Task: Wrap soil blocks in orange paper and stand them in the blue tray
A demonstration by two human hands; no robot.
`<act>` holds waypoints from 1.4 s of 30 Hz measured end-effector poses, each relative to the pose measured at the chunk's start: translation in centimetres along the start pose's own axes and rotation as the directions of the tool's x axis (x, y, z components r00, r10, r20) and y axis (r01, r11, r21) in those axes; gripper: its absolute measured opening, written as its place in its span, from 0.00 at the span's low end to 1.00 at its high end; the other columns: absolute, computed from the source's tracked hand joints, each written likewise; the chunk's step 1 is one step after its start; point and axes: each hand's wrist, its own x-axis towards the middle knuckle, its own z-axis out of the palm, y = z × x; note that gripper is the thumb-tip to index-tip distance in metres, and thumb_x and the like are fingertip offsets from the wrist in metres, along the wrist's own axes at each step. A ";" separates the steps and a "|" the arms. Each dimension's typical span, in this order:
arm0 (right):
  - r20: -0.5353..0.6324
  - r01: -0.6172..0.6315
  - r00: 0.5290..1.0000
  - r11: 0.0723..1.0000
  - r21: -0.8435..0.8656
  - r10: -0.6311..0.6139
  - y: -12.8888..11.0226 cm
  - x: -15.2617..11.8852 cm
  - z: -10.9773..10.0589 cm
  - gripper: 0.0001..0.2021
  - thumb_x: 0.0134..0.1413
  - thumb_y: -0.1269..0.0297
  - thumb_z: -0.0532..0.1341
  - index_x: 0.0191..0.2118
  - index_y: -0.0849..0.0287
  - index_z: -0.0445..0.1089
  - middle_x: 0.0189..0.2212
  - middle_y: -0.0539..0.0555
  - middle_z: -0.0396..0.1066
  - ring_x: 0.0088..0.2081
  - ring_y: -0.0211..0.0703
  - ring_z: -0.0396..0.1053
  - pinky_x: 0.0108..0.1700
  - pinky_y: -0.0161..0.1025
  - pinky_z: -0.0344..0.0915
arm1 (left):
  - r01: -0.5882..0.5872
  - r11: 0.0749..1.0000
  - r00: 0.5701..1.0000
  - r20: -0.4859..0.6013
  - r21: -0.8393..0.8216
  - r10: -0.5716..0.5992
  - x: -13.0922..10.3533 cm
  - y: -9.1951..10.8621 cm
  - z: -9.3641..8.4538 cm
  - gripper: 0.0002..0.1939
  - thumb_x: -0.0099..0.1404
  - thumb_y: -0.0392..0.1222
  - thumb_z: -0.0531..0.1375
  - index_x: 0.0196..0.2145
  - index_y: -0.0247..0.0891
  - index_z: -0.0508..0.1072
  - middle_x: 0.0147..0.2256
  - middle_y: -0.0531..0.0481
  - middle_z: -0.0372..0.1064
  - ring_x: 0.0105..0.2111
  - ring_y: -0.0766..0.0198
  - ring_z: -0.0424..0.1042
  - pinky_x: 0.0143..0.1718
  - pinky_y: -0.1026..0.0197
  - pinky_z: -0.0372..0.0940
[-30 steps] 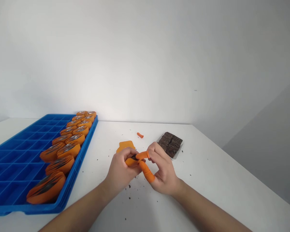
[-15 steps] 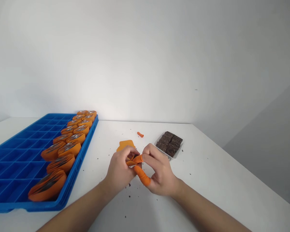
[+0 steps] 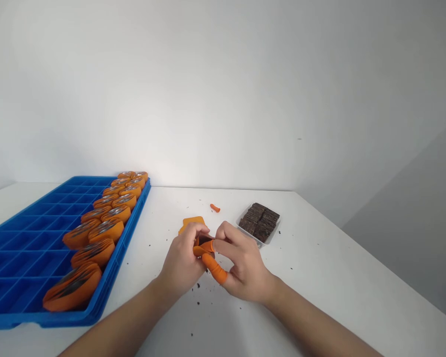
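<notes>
Above the middle of the table, my left hand point(image 3: 184, 258) is closed around a small orange paper wrapper point(image 3: 197, 250), with a dark brown piece point(image 3: 207, 238) partly showing at it. My right hand point(image 3: 245, 263) wears orange finger cots point(image 3: 214, 267) on thumb and index finger. Those two fingertips pinch at the wrapper's near side, the index fingertip against the dark piece. My fingers hide much of both. Just behind my left hand lies a flat orange wrapper point(image 3: 192, 221).
At left, a blue compartment tray point(image 3: 40, 223) holds two rows of folded orange wrappers point(image 3: 106, 230) with dark, silvery contents. A clear plastic box point(image 3: 269, 238) of dark brown slabs point(image 3: 260, 220) stands at right. A loose orange finger cot point(image 3: 215, 208) and dark crumbs lie on the white table point(image 3: 319, 297).
My right index and thumb have shifted slightly left, closer to my left hand. More of the dark piece shows between the hands.
</notes>
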 end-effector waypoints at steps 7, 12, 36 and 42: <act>0.031 -0.013 0.999 1.000 -0.005 0.014 0.3 0.0 0.1 0.06 0.69 0.65 0.62 0.39 0.55 0.76 0.33 0.50 0.61 0.29 0.37 0.60 0.28 0.37 0.58 | -0.093 0.994 0.996 0.003 -0.057 0.093 -0.2 -1.3 0.3 0.32 0.64 0.28 0.63 0.59 0.49 0.55 0.44 0.51 0.78 0.41 0.59 0.78 0.44 0.56 0.70; -0.038 0.086 0.996 0.994 0.072 -0.084 1.0 -0.4 0.6 0.07 0.64 0.70 0.62 0.46 0.54 0.71 0.34 0.50 0.64 0.31 0.40 0.63 0.30 0.38 0.61 | -0.177 0.973 0.984 -0.018 -0.147 0.176 -0.3 -0.7 0.5 0.35 0.67 0.29 0.64 0.61 0.50 0.50 0.40 0.55 0.76 0.38 0.62 0.76 0.44 0.57 0.70; -0.252 0.069 0.967 0.995 0.070 -0.050 3.6 -0.1 0.2 0.16 0.73 0.55 0.66 0.32 0.56 0.73 0.25 0.46 0.54 0.27 0.39 0.56 0.28 0.39 0.56 | -0.535 0.731 0.835 0.131 0.423 0.535 0.5 2.4 -1.6 0.17 0.67 0.32 0.67 0.50 0.41 0.70 0.47 0.43 0.68 0.50 0.50 0.69 0.46 0.49 0.75; -0.240 0.110 0.967 0.990 0.088 -0.086 3.8 -0.1 0.2 0.16 0.74 0.53 0.64 0.35 0.56 0.74 0.26 0.46 0.55 0.28 0.40 0.56 0.29 0.39 0.54 | -0.517 0.520 0.835 0.267 0.680 0.482 -1.0 6.4 -3.3 0.11 0.75 0.29 0.58 0.46 0.38 0.79 0.43 0.42 0.71 0.44 0.52 0.69 0.37 0.53 0.74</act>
